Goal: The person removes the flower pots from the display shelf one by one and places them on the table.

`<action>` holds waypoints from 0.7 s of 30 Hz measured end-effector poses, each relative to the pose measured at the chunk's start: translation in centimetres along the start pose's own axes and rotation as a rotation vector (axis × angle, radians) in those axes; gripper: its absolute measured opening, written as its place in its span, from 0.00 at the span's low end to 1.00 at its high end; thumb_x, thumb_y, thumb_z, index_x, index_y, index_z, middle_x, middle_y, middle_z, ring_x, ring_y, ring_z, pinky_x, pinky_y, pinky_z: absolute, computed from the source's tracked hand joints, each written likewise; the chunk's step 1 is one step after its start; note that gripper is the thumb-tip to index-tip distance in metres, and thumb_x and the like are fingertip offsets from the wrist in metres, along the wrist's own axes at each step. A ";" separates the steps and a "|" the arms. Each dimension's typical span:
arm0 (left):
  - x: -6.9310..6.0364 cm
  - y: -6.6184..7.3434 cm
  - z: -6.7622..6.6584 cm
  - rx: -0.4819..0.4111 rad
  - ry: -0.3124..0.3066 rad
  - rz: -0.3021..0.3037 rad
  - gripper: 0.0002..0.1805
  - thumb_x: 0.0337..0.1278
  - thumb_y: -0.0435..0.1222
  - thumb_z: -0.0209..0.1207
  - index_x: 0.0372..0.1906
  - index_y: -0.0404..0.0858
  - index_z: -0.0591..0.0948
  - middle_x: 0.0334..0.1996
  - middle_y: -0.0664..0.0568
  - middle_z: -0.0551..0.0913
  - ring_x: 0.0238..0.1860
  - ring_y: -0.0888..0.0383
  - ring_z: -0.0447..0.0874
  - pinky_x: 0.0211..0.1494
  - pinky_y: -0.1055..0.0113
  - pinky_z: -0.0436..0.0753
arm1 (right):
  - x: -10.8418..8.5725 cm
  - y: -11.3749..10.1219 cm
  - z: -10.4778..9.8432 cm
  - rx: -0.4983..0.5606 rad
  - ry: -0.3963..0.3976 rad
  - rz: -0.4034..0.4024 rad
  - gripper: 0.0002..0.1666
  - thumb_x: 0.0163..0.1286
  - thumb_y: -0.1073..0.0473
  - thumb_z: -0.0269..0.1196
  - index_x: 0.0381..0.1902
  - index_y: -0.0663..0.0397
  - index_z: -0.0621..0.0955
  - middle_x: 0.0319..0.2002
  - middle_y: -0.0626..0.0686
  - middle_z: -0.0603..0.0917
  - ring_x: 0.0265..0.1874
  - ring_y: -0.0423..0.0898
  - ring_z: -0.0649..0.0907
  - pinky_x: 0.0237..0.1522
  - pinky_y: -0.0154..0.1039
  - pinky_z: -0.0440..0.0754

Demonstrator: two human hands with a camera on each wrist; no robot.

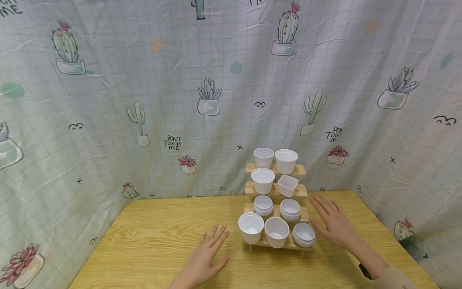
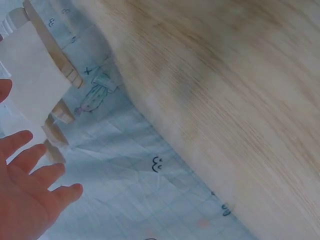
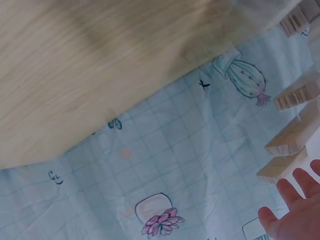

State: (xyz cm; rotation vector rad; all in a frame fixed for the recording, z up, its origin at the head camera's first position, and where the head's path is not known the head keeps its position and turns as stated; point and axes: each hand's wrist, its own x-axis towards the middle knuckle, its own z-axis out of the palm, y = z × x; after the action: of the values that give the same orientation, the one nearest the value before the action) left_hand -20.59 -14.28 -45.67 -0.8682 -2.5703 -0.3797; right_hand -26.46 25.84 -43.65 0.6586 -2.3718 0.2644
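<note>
A tiered wooden stand holds several white pots on four steps in the head view. On its lowest step are a round pot, another round pot and a low ridged pot. A square pot sits tilted on the step second from the top. My left hand is spread to the left of the stand, apart from it, holding nothing. To the right, my right hand lies with straight fingers near the stand's side; whether it touches is unclear. Both wrist views show extended fingers and the stand's step ends.
A wood-grain table extends to both sides of the stand. Behind it and along the sides hangs a cactus-printed curtain, close to the stand's back. A dark band is on the right wrist.
</note>
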 end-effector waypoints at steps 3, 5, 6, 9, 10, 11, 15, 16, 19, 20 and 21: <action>0.4 0.4 0.1 -0.001 0.026 0.012 0.34 0.51 0.47 0.58 0.64 0.45 0.64 0.65 0.50 0.62 0.64 0.46 0.61 0.58 0.46 0.68 | 0.9 0.0 0.2 -0.006 0.002 0.004 0.37 0.53 0.52 0.63 0.61 0.57 0.67 0.59 0.60 0.68 0.57 0.57 0.67 0.54 0.57 0.59; 0.7 0.6 0.2 -0.005 0.037 0.016 0.32 0.52 0.48 0.57 0.63 0.45 0.65 0.65 0.50 0.62 0.64 0.46 0.62 0.57 0.47 0.69 | 1.4 0.0 0.4 -0.004 0.003 0.006 0.37 0.53 0.53 0.63 0.60 0.57 0.68 0.59 0.60 0.68 0.57 0.57 0.67 0.54 0.57 0.59; 0.8 0.7 0.3 -0.004 0.041 0.018 0.31 0.52 0.48 0.56 0.62 0.45 0.66 0.65 0.51 0.62 0.64 0.46 0.62 0.57 0.48 0.69 | 1.6 0.0 0.5 -0.005 0.004 0.008 0.37 0.53 0.53 0.63 0.60 0.57 0.68 0.60 0.59 0.68 0.57 0.57 0.67 0.54 0.57 0.60; 1.0 1.0 0.4 0.002 0.051 0.021 0.29 0.54 0.49 0.54 0.62 0.46 0.66 0.65 0.51 0.62 0.64 0.46 0.61 0.57 0.48 0.69 | 2.1 0.1 0.7 -0.003 0.012 0.006 0.36 0.52 0.53 0.63 0.59 0.57 0.69 0.60 0.59 0.68 0.57 0.58 0.67 0.53 0.57 0.60; 1.1 1.1 0.4 0.006 0.054 0.024 0.29 0.54 0.49 0.54 0.62 0.46 0.66 0.65 0.51 0.62 0.64 0.46 0.62 0.57 0.48 0.69 | 2.2 0.1 0.8 -0.002 0.017 0.004 0.35 0.52 0.53 0.63 0.59 0.57 0.69 0.60 0.59 0.69 0.57 0.58 0.68 0.53 0.58 0.60; 1.2 1.1 0.5 0.012 0.056 0.026 0.29 0.54 0.49 0.54 0.62 0.46 0.66 0.65 0.51 0.62 0.64 0.46 0.62 0.57 0.48 0.70 | 2.4 0.1 0.9 -0.002 0.020 0.003 0.35 0.52 0.53 0.63 0.58 0.57 0.70 0.60 0.59 0.69 0.57 0.58 0.67 0.54 0.58 0.60; 1.4 1.4 0.7 0.016 0.079 0.046 0.30 0.51 0.47 0.58 0.60 0.45 0.68 0.64 0.50 0.63 0.63 0.45 0.63 0.55 0.47 0.71 | 2.7 0.2 1.3 -0.005 0.036 -0.013 0.32 0.52 0.54 0.63 0.56 0.56 0.71 0.59 0.59 0.69 0.57 0.58 0.68 0.52 0.60 0.60; 1.5 1.4 0.7 0.015 0.087 0.054 0.30 0.50 0.46 0.58 0.60 0.45 0.68 0.64 0.50 0.64 0.63 0.45 0.63 0.54 0.47 0.71 | 2.7 0.3 1.4 -0.004 0.035 -0.016 0.32 0.52 0.54 0.63 0.56 0.56 0.72 0.59 0.59 0.70 0.57 0.58 0.68 0.52 0.60 0.60; 1.7 1.6 0.8 0.021 0.113 0.082 0.29 0.49 0.45 0.59 0.59 0.44 0.69 0.61 0.50 0.68 0.62 0.46 0.65 0.53 0.47 0.72 | 2.8 0.5 1.7 -0.010 0.021 -0.019 0.31 0.53 0.53 0.61 0.56 0.56 0.71 0.59 0.59 0.70 0.57 0.58 0.67 0.53 0.61 0.58; 1.8 1.6 0.8 0.022 0.123 0.089 0.29 0.48 0.45 0.60 0.58 0.44 0.70 0.60 0.50 0.69 0.62 0.46 0.66 0.53 0.47 0.72 | 2.8 0.6 1.8 -0.009 0.010 -0.018 0.32 0.54 0.53 0.61 0.57 0.56 0.71 0.59 0.59 0.69 0.58 0.58 0.66 0.53 0.62 0.58; 1.9 1.7 0.8 0.023 0.133 0.098 0.29 0.47 0.44 0.60 0.58 0.44 0.70 0.59 0.50 0.70 0.61 0.46 0.66 0.53 0.47 0.72 | 2.8 0.6 1.9 -0.012 -0.001 -0.016 0.32 0.55 0.52 0.60 0.58 0.56 0.70 0.59 0.59 0.69 0.58 0.59 0.66 0.54 0.62 0.57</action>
State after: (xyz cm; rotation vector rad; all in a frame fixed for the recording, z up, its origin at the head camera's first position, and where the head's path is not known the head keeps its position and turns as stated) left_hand -21.20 -11.69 -45.30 -0.9249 -2.3956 -0.3650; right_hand -29.65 24.62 -43.32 0.6720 -2.3660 0.2428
